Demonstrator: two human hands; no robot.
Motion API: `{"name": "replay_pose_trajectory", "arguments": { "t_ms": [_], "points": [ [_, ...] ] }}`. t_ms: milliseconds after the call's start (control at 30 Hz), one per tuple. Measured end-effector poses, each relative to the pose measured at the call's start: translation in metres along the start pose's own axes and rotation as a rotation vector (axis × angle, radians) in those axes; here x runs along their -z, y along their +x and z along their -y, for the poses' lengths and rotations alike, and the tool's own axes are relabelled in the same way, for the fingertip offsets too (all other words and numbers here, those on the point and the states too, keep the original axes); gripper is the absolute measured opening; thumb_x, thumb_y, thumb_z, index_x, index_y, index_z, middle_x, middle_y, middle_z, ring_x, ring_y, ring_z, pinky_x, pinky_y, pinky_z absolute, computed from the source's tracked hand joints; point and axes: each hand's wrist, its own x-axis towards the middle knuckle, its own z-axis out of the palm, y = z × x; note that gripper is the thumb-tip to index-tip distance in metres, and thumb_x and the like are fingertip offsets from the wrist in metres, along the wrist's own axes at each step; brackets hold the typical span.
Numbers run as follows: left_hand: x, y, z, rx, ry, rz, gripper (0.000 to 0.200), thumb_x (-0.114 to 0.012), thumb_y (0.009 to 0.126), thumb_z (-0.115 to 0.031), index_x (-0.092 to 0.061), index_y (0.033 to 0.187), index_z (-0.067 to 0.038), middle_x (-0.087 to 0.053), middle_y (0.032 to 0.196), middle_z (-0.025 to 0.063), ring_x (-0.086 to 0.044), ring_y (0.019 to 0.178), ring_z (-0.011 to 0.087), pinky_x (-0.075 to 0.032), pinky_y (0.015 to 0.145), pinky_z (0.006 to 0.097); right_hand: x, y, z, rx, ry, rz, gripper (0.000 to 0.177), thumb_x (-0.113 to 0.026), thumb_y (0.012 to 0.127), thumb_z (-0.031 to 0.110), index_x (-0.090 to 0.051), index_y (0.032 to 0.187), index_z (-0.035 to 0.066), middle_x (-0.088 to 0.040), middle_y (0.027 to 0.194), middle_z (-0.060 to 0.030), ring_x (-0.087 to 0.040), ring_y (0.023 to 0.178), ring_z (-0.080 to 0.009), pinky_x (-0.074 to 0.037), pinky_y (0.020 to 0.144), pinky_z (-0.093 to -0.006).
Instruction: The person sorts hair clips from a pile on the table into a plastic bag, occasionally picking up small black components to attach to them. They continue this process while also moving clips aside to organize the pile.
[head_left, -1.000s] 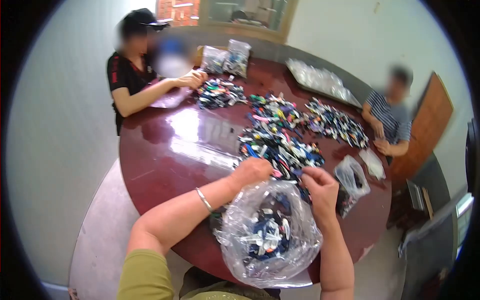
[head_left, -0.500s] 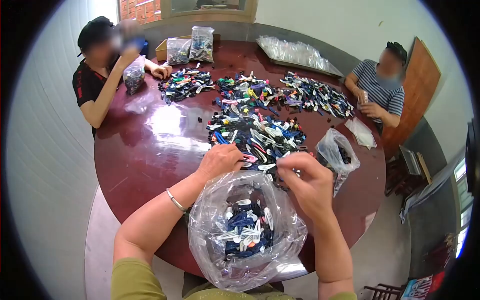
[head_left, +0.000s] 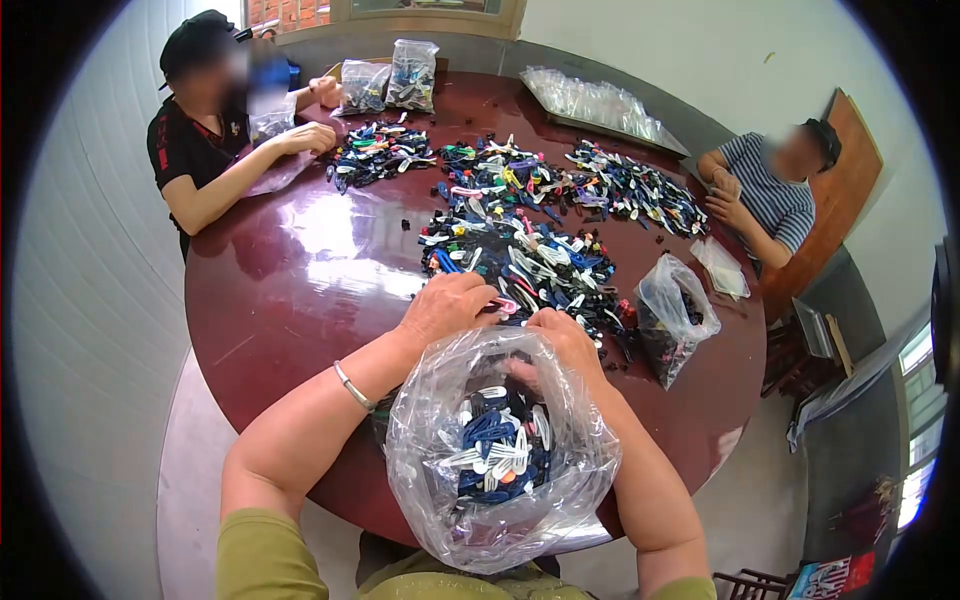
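A large clear plastic bag (head_left: pixel 410 490) stands open in front of me, holding snap hair clips (head_left: pixel 490 430), mostly navy, black and white. Beyond it, a mixed pile of hair clips (head_left: pixel 560 265) spreads over the table. My left hand (head_left: pixel 453 303) rests at the near edge of this pile, fingers bent, with a pink hair clip (head_left: pixel 504 304) at its fingertips. Beside it, just past the bag's far rim, my right hand (head_left: pixel 560 345) reaches down toward the pile. Its thumb shows blurred through the plastic; the other fingertips are hidden.
The round dark-red table (head_left: pixel 270 330) bears more clip heaps (head_left: pixel 640 190). A smaller clip bag (head_left: pixel 675 315) stands at right, near flat clear bags (head_left: pixel 720 268). Filled bags (head_left: pixel 412 78) and a tray of bags (head_left: pixel 600 108) are at the back. Two people sit across, left and right.
My right hand has moved left and down, from above the pile to behind the bag's rim. The left-hand person has lowered a raised hand, and the right-hand person's hands have shifted.
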Motion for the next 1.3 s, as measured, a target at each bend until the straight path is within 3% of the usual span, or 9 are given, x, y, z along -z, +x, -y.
{"name": "replay_pose_trajectory", "arguments": {
  "t_ms": [267,400,733,800,900,1000,1067,1167,1300],
  "points": [
    [0.011,0.002,-0.003,-0.296,-0.123,0.006,0.021,-0.071,0.070,-0.016,-0.068,0.090,-0.008,-0.064,0.094,0.0078,-0.062,0.093,0.0247,-0.046,0.080,0.0364,-0.002,0.002,-0.010,-0.290,0.521,-0.076,0.019,-0.078,0.073,0.013,-0.067,0.083,0.000,-0.059,0.082,-0.0027,-0.053,0.070,-0.0088,-0.040,0.059,-0.0222],
    [0.006,-0.002,-0.009,-0.316,-0.179,0.074,0.020,-0.071,0.069,-0.021,-0.067,0.083,-0.008,-0.066,0.100,0.0085,-0.062,0.094,0.0260,-0.045,0.080,0.0380,-0.005,0.002,-0.012,-0.265,0.541,-0.156,0.015,-0.075,0.077,0.011,-0.067,0.081,0.000,-0.059,0.079,-0.0018,-0.052,0.066,-0.0067,-0.040,0.057,-0.0214],
    [-0.006,0.000,0.002,-0.314,-0.184,0.078,0.015,-0.068,0.067,-0.020,-0.063,0.073,-0.008,-0.063,0.082,0.0073,-0.062,0.084,0.0273,-0.047,0.070,0.0379,0.030,0.005,0.013,-0.229,0.505,-0.403,0.011,-0.066,0.083,0.002,-0.061,0.074,-0.003,-0.059,0.075,-0.0026,-0.051,0.062,-0.0078,-0.040,0.055,-0.0227],
    [0.004,0.002,0.003,-0.279,-0.187,0.088,0.012,-0.068,0.069,-0.018,-0.063,0.072,-0.007,-0.065,0.083,0.0071,-0.063,0.083,0.0258,-0.048,0.066,0.0372,0.056,-0.001,0.039,-0.393,0.881,-0.480,0.009,-0.068,0.079,0.000,-0.063,0.072,-0.002,-0.060,0.075,-0.0030,-0.050,0.062,-0.0060,-0.039,0.054,-0.0216],
    [0.023,0.003,-0.002,-0.104,-0.179,0.361,0.024,-0.070,0.069,-0.027,-0.064,0.078,-0.006,-0.065,0.077,0.0116,-0.063,0.079,0.0326,-0.048,0.068,0.0415,0.078,-0.016,0.049,0.085,0.759,-0.363,0.010,-0.071,0.073,-0.001,-0.062,0.068,0.000,-0.061,0.076,-0.0037,-0.050,0.062,-0.0043,-0.038,0.052,-0.0211],
    [0.053,0.006,-0.015,0.006,-0.218,0.603,0.029,-0.071,0.071,-0.033,-0.068,0.088,-0.008,-0.066,0.079,0.0153,-0.063,0.078,0.0364,-0.049,0.069,0.0443,0.092,-0.020,0.074,-0.039,0.714,-0.069,0.011,-0.071,0.068,-0.002,-0.061,0.066,0.000,-0.061,0.076,-0.0038,-0.050,0.062,-0.0041,-0.038,0.052,-0.0208],
    [0.061,0.008,-0.023,0.057,-0.174,0.665,0.029,-0.072,0.072,-0.034,-0.069,0.086,-0.009,-0.067,0.081,0.0165,-0.065,0.080,0.0354,-0.050,0.070,0.0434,0.069,-0.013,0.051,-0.063,0.701,-0.304,0.007,-0.069,0.071,-0.005,-0.066,0.075,0.000,-0.060,0.074,-0.0026,-0.050,0.062,-0.0042,-0.038,0.054,-0.0196],
    [0.056,0.007,-0.024,0.062,-0.136,0.704,0.033,-0.073,0.070,-0.035,-0.070,0.091,-0.010,-0.067,0.084,0.0168,-0.065,0.082,0.0345,-0.051,0.072,0.0432,0.038,-0.002,0.023,-0.311,0.659,-0.292,0.008,-0.069,0.077,-0.002,-0.067,0.084,-0.001,-0.060,0.073,-0.0013,-0.052,0.064,-0.0054,-0.041,0.056,-0.0205],
    [0.064,0.012,-0.033,0.067,-0.052,0.772,0.036,-0.074,0.069,-0.036,-0.069,0.093,-0.010,-0.068,0.086,0.0161,-0.066,0.084,0.0337,-0.052,0.072,0.0423,0.014,-0.002,-0.007,-0.072,0.215,0.010,0.025,-0.073,0.072,0.008,-0.070,0.097,0.008,-0.061,0.090,-0.0067,-0.060,0.076,-0.0201,-0.048,0.066,-0.0304]
  ]
}}
